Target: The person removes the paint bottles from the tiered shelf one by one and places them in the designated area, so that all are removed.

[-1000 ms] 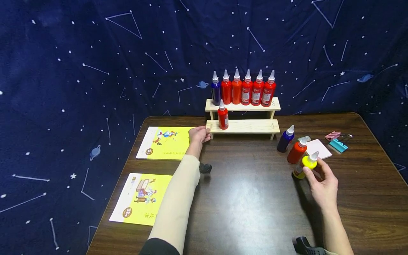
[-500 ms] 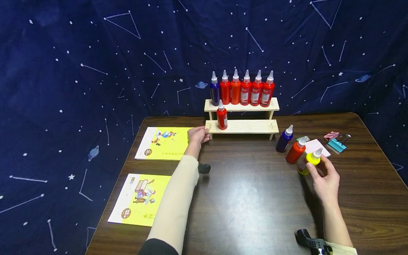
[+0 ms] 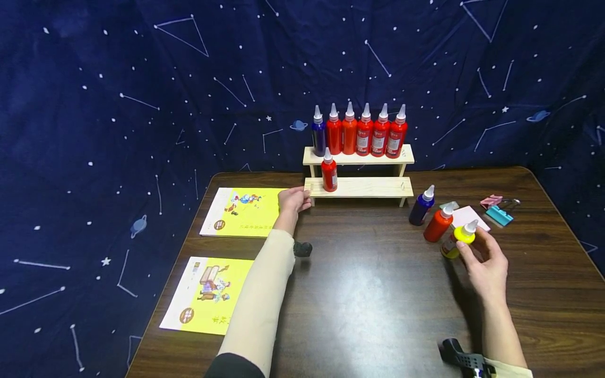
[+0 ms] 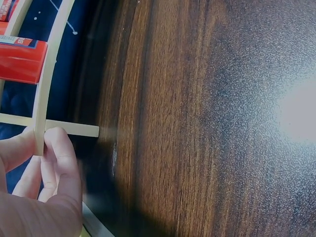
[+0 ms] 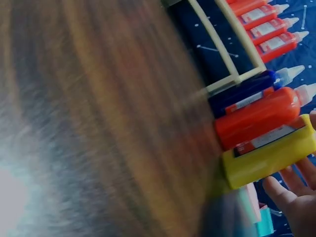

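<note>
On the right of the table a yellow bottle (image 3: 449, 246) with a pointed white nozzle stands upright. My right hand (image 3: 489, 265) is around its upper part from the right, fingers loose, the thumb near the bottle's front. In the right wrist view the fingertips (image 5: 276, 189) lie beside the yellow bottle (image 5: 266, 158). A red bottle (image 3: 438, 227) and a dark blue bottle (image 3: 420, 211) stand just behind it in a slanting row. My left hand (image 3: 292, 200) pinches the left end of the lower plank of a two-step wooden rack (image 3: 368, 187); the left wrist view shows the plank end (image 4: 42, 113) between thumb and fingers.
One red bottle (image 3: 329, 176) stands on the rack's lower step, with a blue bottle (image 3: 319, 139) and several red ones on the upper. Two yellow booklets (image 3: 250, 210) lie left. Sticky notes (image 3: 468, 216) and a teal binder clip (image 3: 499, 215) lie behind the right hand.
The yellow bottle moved slightly right and back, closer to the red bottle, then stayed in place. Since then my right hand has loosened and shifted slightly right. The left hand keeps its hold.
</note>
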`<state>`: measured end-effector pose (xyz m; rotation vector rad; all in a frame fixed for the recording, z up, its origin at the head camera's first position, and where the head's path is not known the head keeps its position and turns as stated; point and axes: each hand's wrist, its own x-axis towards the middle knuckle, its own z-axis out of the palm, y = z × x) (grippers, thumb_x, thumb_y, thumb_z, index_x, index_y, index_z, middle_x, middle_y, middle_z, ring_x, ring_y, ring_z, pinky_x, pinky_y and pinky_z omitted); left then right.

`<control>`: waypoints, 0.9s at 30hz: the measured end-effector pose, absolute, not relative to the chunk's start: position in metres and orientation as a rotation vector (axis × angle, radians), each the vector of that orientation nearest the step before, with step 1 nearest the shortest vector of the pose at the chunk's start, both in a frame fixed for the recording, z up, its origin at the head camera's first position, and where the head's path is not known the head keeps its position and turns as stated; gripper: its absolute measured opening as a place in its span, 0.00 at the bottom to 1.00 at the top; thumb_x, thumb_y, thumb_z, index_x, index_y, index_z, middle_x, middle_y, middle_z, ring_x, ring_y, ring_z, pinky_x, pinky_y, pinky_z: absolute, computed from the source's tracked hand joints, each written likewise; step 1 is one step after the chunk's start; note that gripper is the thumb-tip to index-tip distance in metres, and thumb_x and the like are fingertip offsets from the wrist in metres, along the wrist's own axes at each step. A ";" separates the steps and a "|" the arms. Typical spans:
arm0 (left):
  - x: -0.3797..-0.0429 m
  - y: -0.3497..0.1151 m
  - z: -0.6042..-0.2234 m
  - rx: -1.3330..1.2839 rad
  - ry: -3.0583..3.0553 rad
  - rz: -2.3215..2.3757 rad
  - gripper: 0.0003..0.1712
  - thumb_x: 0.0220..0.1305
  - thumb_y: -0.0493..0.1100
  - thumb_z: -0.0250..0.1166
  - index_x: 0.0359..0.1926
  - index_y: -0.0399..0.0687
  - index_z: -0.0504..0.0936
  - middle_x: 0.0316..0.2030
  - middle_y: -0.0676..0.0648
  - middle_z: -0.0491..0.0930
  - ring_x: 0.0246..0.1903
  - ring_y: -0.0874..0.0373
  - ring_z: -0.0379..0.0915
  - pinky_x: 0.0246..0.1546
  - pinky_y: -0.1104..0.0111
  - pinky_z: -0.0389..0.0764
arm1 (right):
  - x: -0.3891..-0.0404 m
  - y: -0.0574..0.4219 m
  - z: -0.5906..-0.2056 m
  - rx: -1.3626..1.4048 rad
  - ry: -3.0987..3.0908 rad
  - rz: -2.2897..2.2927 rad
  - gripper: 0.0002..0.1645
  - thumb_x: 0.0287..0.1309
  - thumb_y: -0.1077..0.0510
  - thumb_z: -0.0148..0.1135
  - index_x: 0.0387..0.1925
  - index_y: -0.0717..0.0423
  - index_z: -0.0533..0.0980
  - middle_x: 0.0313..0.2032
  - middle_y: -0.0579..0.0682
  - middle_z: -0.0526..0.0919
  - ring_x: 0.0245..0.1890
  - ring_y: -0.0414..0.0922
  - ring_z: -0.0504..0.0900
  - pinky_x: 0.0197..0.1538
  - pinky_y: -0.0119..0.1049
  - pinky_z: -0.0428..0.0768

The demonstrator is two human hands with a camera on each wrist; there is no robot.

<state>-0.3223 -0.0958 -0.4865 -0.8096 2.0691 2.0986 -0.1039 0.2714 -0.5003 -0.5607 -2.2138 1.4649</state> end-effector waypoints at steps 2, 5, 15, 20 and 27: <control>-0.322 -0.096 -0.487 -0.808 2.062 2.104 0.13 0.56 0.31 0.67 0.45 0.37 0.84 0.24 0.48 0.80 0.21 0.62 0.76 0.29 0.71 0.86 | -0.103 0.271 -0.496 -0.535 -2.135 1.471 0.30 0.61 0.60 0.63 0.64 0.52 0.69 0.58 0.54 0.76 0.51 0.38 0.76 0.56 0.24 0.77; -0.322 -0.095 -0.487 -0.802 2.056 2.111 0.13 0.57 0.31 0.67 0.45 0.37 0.84 0.24 0.48 0.80 0.19 0.63 0.75 0.25 0.73 0.85 | -0.101 0.267 -0.484 -0.439 -1.960 1.413 0.27 0.58 0.63 0.64 0.60 0.55 0.73 0.53 0.51 0.79 0.50 0.39 0.78 0.51 0.21 0.78; -0.323 -0.096 -0.487 -0.820 2.048 2.112 0.14 0.56 0.31 0.68 0.45 0.37 0.84 0.25 0.47 0.81 0.20 0.62 0.76 0.26 0.73 0.86 | -0.126 0.202 -0.449 0.174 -1.713 1.054 0.18 0.49 0.62 0.66 0.42 0.68 0.80 0.44 0.64 0.80 0.47 0.55 0.77 0.55 0.30 0.74; -0.325 -0.096 -0.488 -0.802 2.031 2.133 0.14 0.56 0.30 0.67 0.45 0.36 0.83 0.24 0.48 0.80 0.19 0.62 0.75 0.25 0.73 0.85 | -0.161 0.178 -0.461 0.434 -2.113 1.082 0.29 0.50 0.61 0.69 0.56 0.59 0.75 0.55 0.55 0.76 0.57 0.52 0.72 0.63 0.34 0.69; -0.326 -0.097 -0.487 -0.819 2.028 2.136 0.13 0.56 0.29 0.67 0.44 0.36 0.83 0.23 0.48 0.80 0.19 0.62 0.75 0.26 0.72 0.86 | -0.221 0.141 -0.470 0.475 -2.451 1.232 0.38 0.55 0.55 0.69 0.65 0.58 0.66 0.59 0.58 0.73 0.58 0.54 0.72 0.60 0.51 0.72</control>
